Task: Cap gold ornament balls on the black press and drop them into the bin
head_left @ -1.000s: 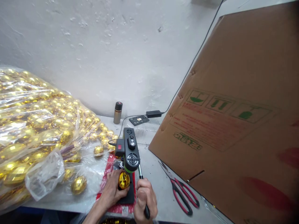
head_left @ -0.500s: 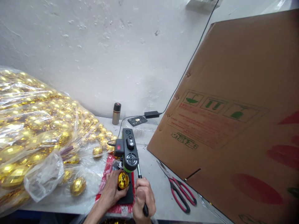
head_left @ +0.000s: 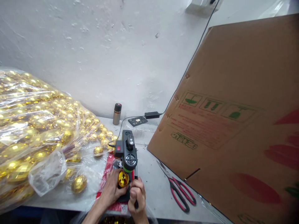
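My left hand [head_left: 112,187] grips a shiny gold faceted ball ornament [head_left: 122,179] from the left, under the head of a small black bench drill press [head_left: 130,154]. The ball's top is close below the green ring of the drill head; whether a bit touches it I cannot make out. My right hand [head_left: 138,197] is closed around the black-handled lever [head_left: 136,203] on the drill's right side. Beneath the machine lies a red plastic sheet [head_left: 106,169] on the pale table.
A big clear bag of gold balls [head_left: 42,124] fills the left, with a loose ball [head_left: 78,184] near it. Red-and-black scissors [head_left: 179,193] lie right, before a large cardboard box [head_left: 224,93]. Behind stand a flask [head_left: 117,114], phone [head_left: 137,121] and power adapter [head_left: 152,115].
My right hand has swung the lever leftward, closer to the drill's base, and the drill head sits slightly lower. My left hand keeps the ball in nearly the same spot.
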The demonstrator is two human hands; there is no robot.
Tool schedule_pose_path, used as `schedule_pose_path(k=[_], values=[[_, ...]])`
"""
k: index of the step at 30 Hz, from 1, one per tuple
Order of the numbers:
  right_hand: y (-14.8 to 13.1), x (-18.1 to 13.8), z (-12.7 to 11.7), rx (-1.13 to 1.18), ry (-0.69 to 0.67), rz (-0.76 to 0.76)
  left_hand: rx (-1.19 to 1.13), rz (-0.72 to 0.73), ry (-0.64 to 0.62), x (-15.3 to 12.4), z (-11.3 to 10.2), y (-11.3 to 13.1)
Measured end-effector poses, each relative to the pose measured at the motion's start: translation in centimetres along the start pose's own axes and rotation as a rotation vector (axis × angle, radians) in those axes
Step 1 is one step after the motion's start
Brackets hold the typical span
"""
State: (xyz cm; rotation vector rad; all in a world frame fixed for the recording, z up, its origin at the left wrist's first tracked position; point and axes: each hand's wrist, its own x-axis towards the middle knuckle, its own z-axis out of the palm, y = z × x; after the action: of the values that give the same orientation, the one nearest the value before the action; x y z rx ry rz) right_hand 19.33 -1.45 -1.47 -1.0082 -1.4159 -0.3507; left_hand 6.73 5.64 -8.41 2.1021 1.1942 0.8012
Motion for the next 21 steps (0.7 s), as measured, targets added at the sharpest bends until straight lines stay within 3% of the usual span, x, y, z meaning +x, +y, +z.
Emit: schedule_pose_path(k=[3,6,10,14,17,19,21], values=[[-1.2,1.9,-0.7,0.027,-0.028,0.047,0.006,0.004,0.023,0.2,0.0,0.0],[-3.2,5.3,-1.5,0.081,-0.055,0.256,-0.009,0.034,0.060,-0.2,-0.3,0.0],[-4.8,8.7,-1.5,0.137,-0.014,0.320,0.021,0.129,0.115,-3.6,-0.1,-1.7],[-4.9,8.4,-1.2,0.149,0.010,0.303,0.112,0.182,0.126,-9.4,1.4,-5.6],[-4.8,7.3,-1.2,0.144,0.000,0.290,0.209,0.259,0.062,-12.4,1.9,-7.4],[-4.9,6.8,-1.3,0.139,-0.010,0.292,0.272,0.297,0.020,-12.5,1.2,-7.2],[-4.9,6.7,-1.3,0.135,-0.007,0.296,0.320,0.315,0.018,-10.9,-0.1,-6.2]])
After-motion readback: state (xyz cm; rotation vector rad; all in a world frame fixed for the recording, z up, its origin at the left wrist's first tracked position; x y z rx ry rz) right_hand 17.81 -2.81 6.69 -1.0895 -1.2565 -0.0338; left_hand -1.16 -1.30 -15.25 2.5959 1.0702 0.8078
